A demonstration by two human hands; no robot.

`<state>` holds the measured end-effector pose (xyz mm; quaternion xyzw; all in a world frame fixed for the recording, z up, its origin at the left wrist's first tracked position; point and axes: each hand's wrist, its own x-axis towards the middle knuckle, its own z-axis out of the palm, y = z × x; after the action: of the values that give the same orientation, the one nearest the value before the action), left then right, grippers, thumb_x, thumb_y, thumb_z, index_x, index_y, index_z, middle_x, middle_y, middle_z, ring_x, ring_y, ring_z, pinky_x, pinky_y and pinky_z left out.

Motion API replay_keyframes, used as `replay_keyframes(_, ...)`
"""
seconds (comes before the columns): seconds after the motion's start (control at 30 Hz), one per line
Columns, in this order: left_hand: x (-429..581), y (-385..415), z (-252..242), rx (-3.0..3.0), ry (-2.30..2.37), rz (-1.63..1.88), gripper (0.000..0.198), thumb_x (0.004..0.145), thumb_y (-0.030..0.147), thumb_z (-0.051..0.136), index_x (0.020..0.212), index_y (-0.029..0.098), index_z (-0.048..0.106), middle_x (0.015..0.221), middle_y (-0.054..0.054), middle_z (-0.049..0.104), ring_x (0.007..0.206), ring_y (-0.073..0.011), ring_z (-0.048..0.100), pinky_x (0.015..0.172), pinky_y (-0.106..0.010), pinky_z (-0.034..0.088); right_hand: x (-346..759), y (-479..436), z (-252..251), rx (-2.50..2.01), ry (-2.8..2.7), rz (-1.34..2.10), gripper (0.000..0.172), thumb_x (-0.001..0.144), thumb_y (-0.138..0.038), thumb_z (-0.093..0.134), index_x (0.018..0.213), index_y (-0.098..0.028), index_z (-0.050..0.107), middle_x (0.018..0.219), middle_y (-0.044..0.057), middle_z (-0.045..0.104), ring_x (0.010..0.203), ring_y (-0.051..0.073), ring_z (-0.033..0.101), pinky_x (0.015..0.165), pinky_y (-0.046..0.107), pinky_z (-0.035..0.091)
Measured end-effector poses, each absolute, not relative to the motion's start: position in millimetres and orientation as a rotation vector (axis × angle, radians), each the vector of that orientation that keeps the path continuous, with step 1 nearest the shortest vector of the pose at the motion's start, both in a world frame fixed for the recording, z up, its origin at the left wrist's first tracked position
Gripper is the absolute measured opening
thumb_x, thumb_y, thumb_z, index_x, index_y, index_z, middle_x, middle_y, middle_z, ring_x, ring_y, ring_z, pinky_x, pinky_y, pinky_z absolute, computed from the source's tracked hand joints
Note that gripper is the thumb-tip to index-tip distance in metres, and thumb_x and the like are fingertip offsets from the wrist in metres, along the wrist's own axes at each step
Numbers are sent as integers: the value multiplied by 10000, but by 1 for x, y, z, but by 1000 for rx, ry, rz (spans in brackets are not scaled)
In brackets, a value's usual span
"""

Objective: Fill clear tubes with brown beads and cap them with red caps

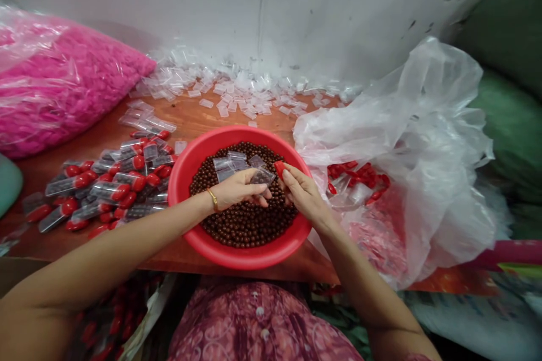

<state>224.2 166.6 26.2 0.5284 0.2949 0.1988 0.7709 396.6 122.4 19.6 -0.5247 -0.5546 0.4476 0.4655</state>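
Observation:
Over a red basin (240, 259) of small brown balls (241, 231), my left hand (241, 187) grips a clear plastic tube (263, 176) with dark contents at one end. Just to its right, my right hand (301, 190) pinches a red cap (279, 169) close to the tube, with a small gap between them. Several more clear tubes (228, 164) lie on top of the balls, behind my left hand. Both hands hover above the balls, inside the basin's rim.
Red-capped filled tubes (112, 189) are piled left of the basin. Small clear pieces (245, 98) lie scattered along the wall. A bulging bag of pink pieces (63, 79) stands at the left; an open plastic bag (406, 124) with red caps (359, 177) spreads at the right.

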Motion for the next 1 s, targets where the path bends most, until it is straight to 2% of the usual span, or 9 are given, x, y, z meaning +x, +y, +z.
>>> replay_keyframes(0.1,227,166,25,1321,624,514,321,703,335,677,874,142,484,744,17,579,651,-89,579,666,-247,476,397,123,22,-1305,-1424,1034,439,835,-520,476,1092,-202,635,547,-45,475,441,84,422,397,207,370)
replay_keyframes(0.2,229,163,25,1516,676,564,246,720,283,638,869,151,494,716,34,544,629,-88,536,615,-231,466,397,121,24,-1287,-1561,944,410,846,-487,473,1079,-214,673,715,17,652,738,172,623,670,307,532)
replay_keyframes(0.27,229,161,26,1615,710,524,190,746,278,593,842,156,484,676,43,527,572,-84,518,557,-219,449,397,120,25,-1273,-1634,881,408,855,-469,467,1104,-217,669,945,43,702,966,211,627,869,373,504)
replay_keyframes(0.37,229,158,28,1655,749,473,173,775,311,535,813,164,453,616,57,495,473,-82,489,464,-211,408,398,116,24,-1292,-1694,791,434,885,-421,431,1214,-198,605,1130,58,669,1063,212,607,965,388,454)
replay_keyframes(0.47,230,158,29,1695,774,490,183,755,319,541,808,160,468,592,62,477,451,-76,453,441,-202,374,397,113,22,-1297,-1716,767,434,904,-389,403,1253,-197,574,1168,56,655,1077,203,607,974,379,453)
replay_keyframes(0.57,230,158,30,1797,789,528,141,710,264,550,777,150,500,628,46,496,546,-83,450,520,-205,385,394,111,20,-1285,-1703,801,421,904,-395,400,1244,-226,583,1196,34,640,1114,206,589,992,391,445)
replay_keyframes(0.73,231,156,28,1814,814,588,108,667,228,548,724,148,504,638,40,481,605,-93,424,570,-211,368,389,104,20,-1298,-1773,788,444,913,-393,365,1288,-235,544,1101,39,679,1090,208,601,969,392,462)
replay_keyframes(0.87,231,155,28,1785,791,577,124,669,246,551,723,143,508,652,33,497,614,-95,434,583,-214,367,396,103,30,-1312,-1873,734,446,904,-427,359,1231,-234,593,981,51,706,942,207,653,850,352,513)
replay_keyframes(1.0,233,155,31,1879,726,459,114,674,250,545,713,150,508,627,40,482,588,-94,428,560,-212,351,404,114,36,-1379,-1900,564,484,889,-514,351,884,-219,735,621,31,641,604,170,613,623,293,499)
